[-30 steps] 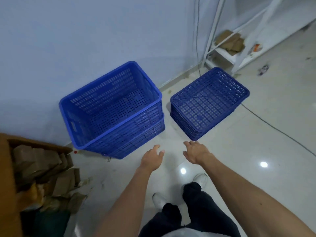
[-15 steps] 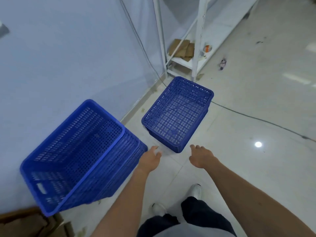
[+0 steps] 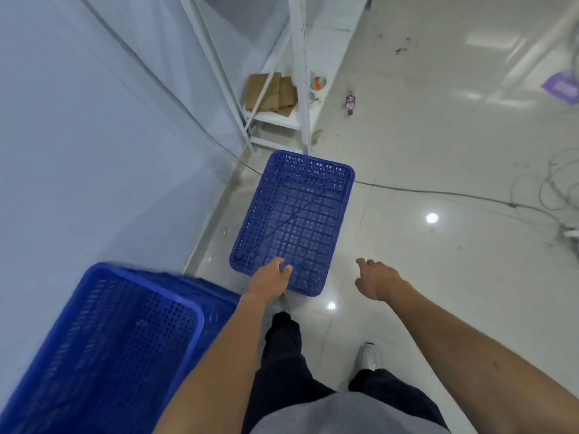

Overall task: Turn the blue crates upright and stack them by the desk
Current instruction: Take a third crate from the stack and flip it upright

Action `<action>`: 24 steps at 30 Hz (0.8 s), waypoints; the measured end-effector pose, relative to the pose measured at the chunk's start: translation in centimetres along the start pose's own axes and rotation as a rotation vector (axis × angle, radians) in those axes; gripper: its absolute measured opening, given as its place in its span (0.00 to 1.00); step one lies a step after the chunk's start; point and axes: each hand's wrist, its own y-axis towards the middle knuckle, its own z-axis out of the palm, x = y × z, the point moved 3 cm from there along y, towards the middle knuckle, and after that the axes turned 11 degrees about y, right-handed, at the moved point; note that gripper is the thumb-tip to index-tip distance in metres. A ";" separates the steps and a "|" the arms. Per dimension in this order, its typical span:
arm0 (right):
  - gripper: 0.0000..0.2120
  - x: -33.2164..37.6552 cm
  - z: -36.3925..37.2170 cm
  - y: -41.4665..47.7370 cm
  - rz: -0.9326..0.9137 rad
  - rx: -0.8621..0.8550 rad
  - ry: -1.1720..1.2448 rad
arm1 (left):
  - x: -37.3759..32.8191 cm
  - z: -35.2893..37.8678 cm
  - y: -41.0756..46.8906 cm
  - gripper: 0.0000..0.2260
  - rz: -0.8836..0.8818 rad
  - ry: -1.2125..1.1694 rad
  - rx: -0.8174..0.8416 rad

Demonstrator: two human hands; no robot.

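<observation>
An upside-down blue crate (image 3: 294,214) lies on the floor ahead, its grid bottom facing up. A stack of upright blue crates (image 3: 125,349) stands at the lower left by the wall. My left hand (image 3: 271,278) hovers over the near edge of the upside-down crate, fingers loosely curled, holding nothing. To the right of that crate, my right hand (image 3: 377,277) is held above the floor with fingers apart and empty.
A white metal shelf frame (image 3: 297,89) with flattened cardboard (image 3: 272,93) stands beyond the crate. A black cable (image 3: 438,193) runs across the floor to the right. A small bottle (image 3: 350,103) lies on the tiles. My feet are below.
The view has swung right and forward: the upside-down crate is now straight ahead and closer. The stacked crates have slid to the lower left. Both hands have reached nearer the crate's near edge.
</observation>
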 end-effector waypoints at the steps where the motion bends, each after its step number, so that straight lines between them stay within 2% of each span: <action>1: 0.27 0.3 -0.1 1.2 0.040 0.007 0.028 | 0.7 -0.8 2.2 0.23 0.023 0.006 0.010; 5: 0.27 1.2 0.7 5.9 0.184 0.020 0.123 | 4.1 -2.7 10.2 0.24 0.075 0.041 0.071; 11: 0.26 2.2 3.9 13.2 0.269 0.062 0.254 | 9.5 -2.4 19.6 0.24 0.053 0.153 0.210; 19: 0.25 0.1 9.7 24.4 0.340 0.080 0.287 | 15.4 2.6 30.6 0.23 0.014 0.215 0.156; 24: 0.25 -1.9 12.9 30.0 0.364 0.089 0.287 | 19.9 5.0 35.6 0.22 -0.053 0.236 -0.026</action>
